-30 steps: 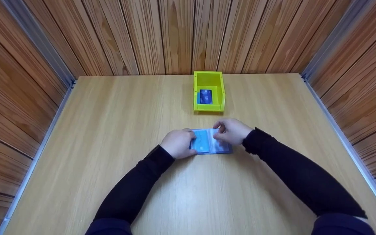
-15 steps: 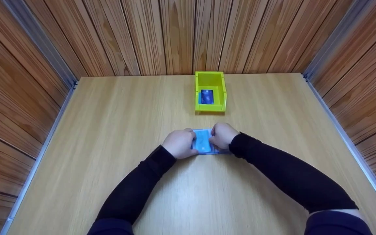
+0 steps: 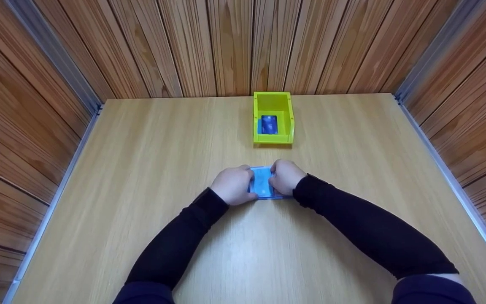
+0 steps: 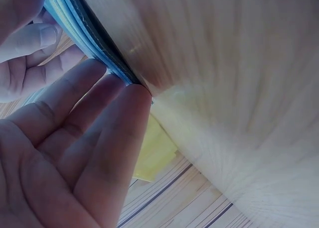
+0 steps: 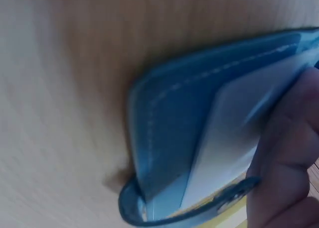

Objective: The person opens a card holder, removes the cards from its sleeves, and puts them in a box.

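Note:
A blue card holder (image 5: 164,123) with a stitched cover and clear sleeves lies spread on the table. A light-blue card (image 3: 262,182) shows on its left page, between the two hands. My left hand (image 3: 231,185) grips the holder's left side, thumb at the near edge and fingers at the far part. In the left wrist view, fingertips (image 4: 134,96) touch its layered edge. My right hand (image 3: 287,177) has its fingers curled at the middle of the holder, over a whitish sleeve (image 5: 224,133); what its fingertips pinch is hidden. A snap strap (image 5: 199,218) sticks out at the holder's end.
A yellow-green bin (image 3: 286,139) stands behind the hands, near the back wall. Inside it lies a dark-blue card (image 3: 269,124) over a lighter blue one. Wood-panelled walls (image 3: 192,46) border the table (image 3: 141,143) at the back and sides.
My right hand has moved left and slightly nearer, from the right page to the middle of the card holder, and its fingers are more curled. The left hand stays at the left side.

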`<action>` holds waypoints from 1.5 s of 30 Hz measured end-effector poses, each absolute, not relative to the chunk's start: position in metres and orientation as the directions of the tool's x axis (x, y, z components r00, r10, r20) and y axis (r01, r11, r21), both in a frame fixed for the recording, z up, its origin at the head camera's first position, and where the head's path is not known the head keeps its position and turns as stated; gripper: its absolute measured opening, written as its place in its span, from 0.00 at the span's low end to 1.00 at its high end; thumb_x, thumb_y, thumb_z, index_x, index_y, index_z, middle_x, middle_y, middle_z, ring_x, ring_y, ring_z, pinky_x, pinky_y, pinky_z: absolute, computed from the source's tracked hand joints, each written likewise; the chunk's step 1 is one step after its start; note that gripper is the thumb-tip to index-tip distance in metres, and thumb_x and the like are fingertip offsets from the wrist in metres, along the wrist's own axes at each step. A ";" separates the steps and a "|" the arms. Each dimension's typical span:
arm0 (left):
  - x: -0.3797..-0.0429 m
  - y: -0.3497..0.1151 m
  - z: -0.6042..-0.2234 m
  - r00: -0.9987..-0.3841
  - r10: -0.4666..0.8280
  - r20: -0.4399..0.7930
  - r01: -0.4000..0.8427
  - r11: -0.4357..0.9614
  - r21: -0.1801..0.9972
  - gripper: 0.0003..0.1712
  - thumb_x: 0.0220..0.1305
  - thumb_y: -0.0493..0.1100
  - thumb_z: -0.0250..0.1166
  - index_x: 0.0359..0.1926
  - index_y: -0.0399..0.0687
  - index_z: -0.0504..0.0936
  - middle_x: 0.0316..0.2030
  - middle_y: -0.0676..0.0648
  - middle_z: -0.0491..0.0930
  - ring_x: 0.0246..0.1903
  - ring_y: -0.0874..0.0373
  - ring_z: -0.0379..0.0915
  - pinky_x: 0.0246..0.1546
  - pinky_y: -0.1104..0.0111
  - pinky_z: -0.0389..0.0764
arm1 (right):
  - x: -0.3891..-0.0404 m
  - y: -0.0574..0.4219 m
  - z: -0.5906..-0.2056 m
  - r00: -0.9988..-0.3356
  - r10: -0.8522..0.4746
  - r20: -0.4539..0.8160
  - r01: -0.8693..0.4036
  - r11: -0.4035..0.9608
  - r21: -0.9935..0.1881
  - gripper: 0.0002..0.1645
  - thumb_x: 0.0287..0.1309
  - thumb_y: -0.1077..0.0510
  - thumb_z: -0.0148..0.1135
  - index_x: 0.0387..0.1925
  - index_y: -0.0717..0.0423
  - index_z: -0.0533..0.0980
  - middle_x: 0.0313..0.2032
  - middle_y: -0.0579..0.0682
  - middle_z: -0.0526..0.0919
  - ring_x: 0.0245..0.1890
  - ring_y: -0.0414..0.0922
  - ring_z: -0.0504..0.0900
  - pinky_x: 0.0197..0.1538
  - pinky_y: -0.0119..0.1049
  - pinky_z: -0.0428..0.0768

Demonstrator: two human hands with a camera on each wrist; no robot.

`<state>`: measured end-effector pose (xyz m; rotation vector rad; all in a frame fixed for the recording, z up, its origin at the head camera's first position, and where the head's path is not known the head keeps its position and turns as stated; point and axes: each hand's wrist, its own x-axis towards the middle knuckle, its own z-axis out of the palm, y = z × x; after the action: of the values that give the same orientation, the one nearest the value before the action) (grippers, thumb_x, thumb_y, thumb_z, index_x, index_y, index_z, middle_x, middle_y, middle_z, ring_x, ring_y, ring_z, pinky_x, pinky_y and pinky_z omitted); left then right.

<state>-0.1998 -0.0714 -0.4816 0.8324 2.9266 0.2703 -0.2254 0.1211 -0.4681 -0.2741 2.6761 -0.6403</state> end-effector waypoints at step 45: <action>-0.198 -0.071 -0.485 -0.841 0.540 0.012 0.536 0.831 0.151 0.24 0.53 0.62 0.71 0.36 0.47 0.80 0.32 0.53 0.74 0.26 0.58 0.71 0.28 0.63 0.74 | -0.249 0.202 -0.411 -0.942 -0.127 -0.309 0.158 0.647 -0.746 0.28 0.68 0.53 0.56 0.67 0.51 0.65 0.40 0.60 0.82 0.39 0.58 0.80 0.33 0.39 0.73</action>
<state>-0.1977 -0.0711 -0.4851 0.8751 2.9761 0.2309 -0.2489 0.2022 -0.4105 0.0241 2.5334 -1.1946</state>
